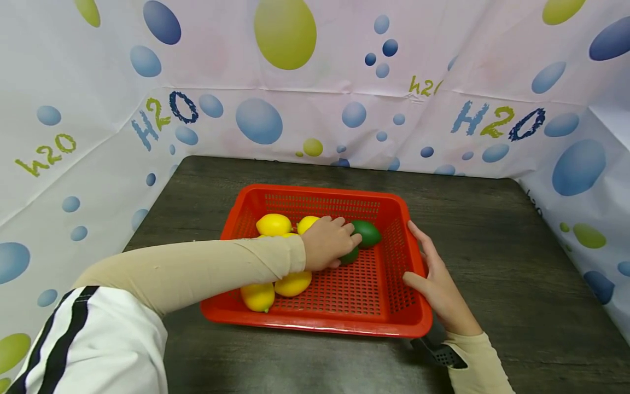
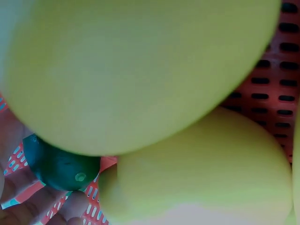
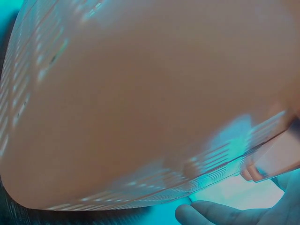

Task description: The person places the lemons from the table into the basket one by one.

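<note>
A red plastic basket (image 1: 339, 327) with slotted walls sits on the dark table. Several lemons (image 1: 273, 224) lie in its left part, some hidden under the left forearm. My left hand (image 1: 328, 243) reaches in from the left, its fingers and thumb around a dark green fruit (image 1: 349, 256). A second dark green fruit (image 1: 366, 234) lies just past the fingertips. The left wrist view has a lemon (image 2: 140, 70) very close, with the green fruit (image 2: 63, 164) by the spread fingers. My right hand (image 1: 440, 290) grips the basket's right rim, thumb and forefinger on the edge.
The dark wooden table (image 1: 492, 246) extends on both sides of the basket. Behind and beside it hangs a white sheet (image 1: 325, 71) printed with coloured ovals and lettering. A black strap (image 1: 445, 355) goes round the right wrist, below the basket's front right corner.
</note>
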`<action>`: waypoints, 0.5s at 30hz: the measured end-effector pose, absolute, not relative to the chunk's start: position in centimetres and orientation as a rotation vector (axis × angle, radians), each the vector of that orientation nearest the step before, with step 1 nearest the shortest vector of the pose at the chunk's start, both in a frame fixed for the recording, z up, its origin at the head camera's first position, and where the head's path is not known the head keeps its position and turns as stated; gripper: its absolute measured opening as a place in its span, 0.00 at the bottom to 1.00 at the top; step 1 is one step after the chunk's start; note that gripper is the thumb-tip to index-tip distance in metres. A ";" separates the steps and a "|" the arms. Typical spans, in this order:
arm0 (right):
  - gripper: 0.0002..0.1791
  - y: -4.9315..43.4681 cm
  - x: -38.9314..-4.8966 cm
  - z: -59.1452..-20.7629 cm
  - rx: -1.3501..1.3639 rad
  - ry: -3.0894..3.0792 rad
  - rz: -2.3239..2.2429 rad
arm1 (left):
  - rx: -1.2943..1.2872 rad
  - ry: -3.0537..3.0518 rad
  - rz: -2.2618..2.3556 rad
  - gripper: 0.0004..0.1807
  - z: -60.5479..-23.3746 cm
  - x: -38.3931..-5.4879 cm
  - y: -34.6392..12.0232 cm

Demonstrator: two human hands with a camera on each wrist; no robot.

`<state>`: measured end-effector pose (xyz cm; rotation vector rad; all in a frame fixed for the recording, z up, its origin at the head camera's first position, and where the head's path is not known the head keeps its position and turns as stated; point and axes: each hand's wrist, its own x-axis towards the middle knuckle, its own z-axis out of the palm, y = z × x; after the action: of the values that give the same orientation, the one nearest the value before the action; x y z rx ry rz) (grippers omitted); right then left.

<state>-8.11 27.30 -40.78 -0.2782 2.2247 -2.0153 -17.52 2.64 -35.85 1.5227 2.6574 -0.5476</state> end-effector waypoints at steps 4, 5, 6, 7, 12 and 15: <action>0.51 27.3 -8.1 -40.7 -0.279 2.221 -2.015 | 1.500 2.641 -0.506 0.31 -35.8 -17.5 2.8; 0.51 27.3 -8.1 -40.7 -0.279 2.220 -2.014 | 1.491 2.638 -0.490 0.31 -35.8 -17.6 2.8; 0.51 27.3 -8.1 -40.6 -0.278 2.221 -2.014 | 1.482 2.633 -0.474 0.32 -35.8 -17.6 2.8; 0.51 27.3 -8.1 -40.6 -0.277 2.222 -2.013 | 1.471 2.628 -0.456 0.33 -35.8 -17.6 2.9; 0.51 27.3 -8.0 -40.6 -0.275 2.230 -2.010 | 1.437 2.605 -0.361 0.34 -35.7 -17.5 3.0; 0.51 27.3 -8.1 -40.7 -0.278 2.237 -2.006 | 1.433 2.596 -0.311 0.35 -35.5 -17.4 3.0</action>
<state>-8.09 27.29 -40.66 -0.2780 2.2375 -2.0058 -17.44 3.00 -35.54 1.4327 2.5955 -0.3108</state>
